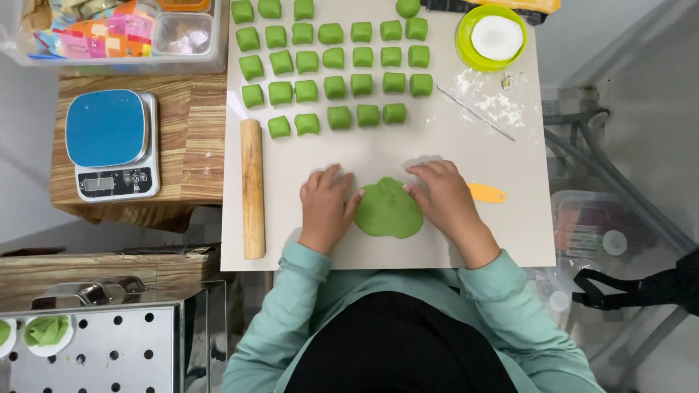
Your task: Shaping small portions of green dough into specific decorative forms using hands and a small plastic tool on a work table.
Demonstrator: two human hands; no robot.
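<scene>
Flattened green dough disc (388, 209) lies on the pale work board (510, 167), near its front edge. Left hand (325, 204) and right hand (444, 196) rest on either side, palms down, fingers spread and pressing its rim, gripping nothing. Dough looks soft, light, pliable, likely to tear or stretch if lifted by 1 edge; better supported from underneath. Wooden rolling pin (253, 189) lies well left. Rows of green dough cubes (335, 62) fill the far board. Orange scraper (486, 193) just beside the right hand; thin skewer (475, 113) and green flour bowl (491, 36) beyond. Blue scale (109, 142) off-board.
</scene>
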